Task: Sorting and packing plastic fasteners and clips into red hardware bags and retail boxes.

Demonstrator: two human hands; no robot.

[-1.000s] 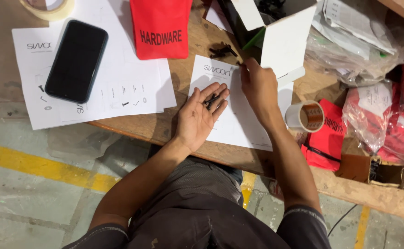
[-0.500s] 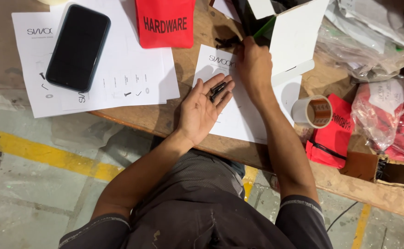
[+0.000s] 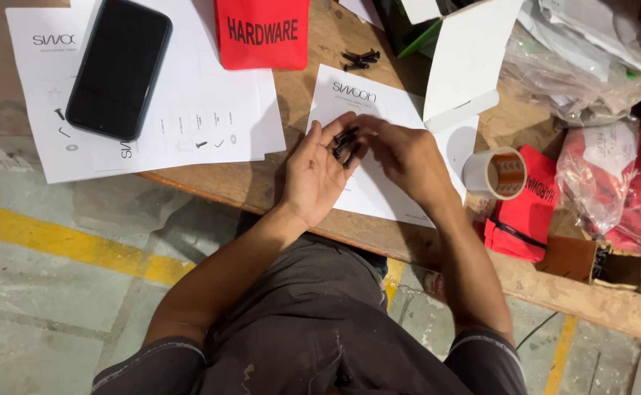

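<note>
Black screws (image 3: 345, 142) lie in a small cluster across the fingers of the left hand (image 3: 319, 175), which is turned palm up and spread flat like a shallow tray just above a white instruction sheet (image 3: 379, 102) on the wooden workbench (image 3: 313, 44). Meeting those fingertips from the other side, the right hand (image 3: 401, 155) has its fingers drawn together over the screws; whether it pinches one between thumb and forefinger or only touches the cluster cannot be told, since its own knuckles hide the tips. To do this step well, I judge the left palm should stay level and slightly cupped, because the screws sit far out on the fingers where a tilt would roll them off onto the paper or over the bench edge near the wrist. Each piece is best laid lengthwise beside the others, not dropped on top, so that the count stays readable. Beyond the fingertips a further loose pile of black screws (image 3: 359, 58) rests on bare wood, next to an open white carton (image 3: 466, 66); keeping reaches short and straight between that pile and the palm would spare fumbling. Past the left thumb lie a dark smartphone (image 3: 118, 67) on more printed sheets and a red fabric pouch (image 3: 262, 33). Just outside the right wrist stand a roll of tape (image 3: 494, 174) and another red pouch (image 3: 525, 212), close enough that a wide elbow swing could knock them
</note>
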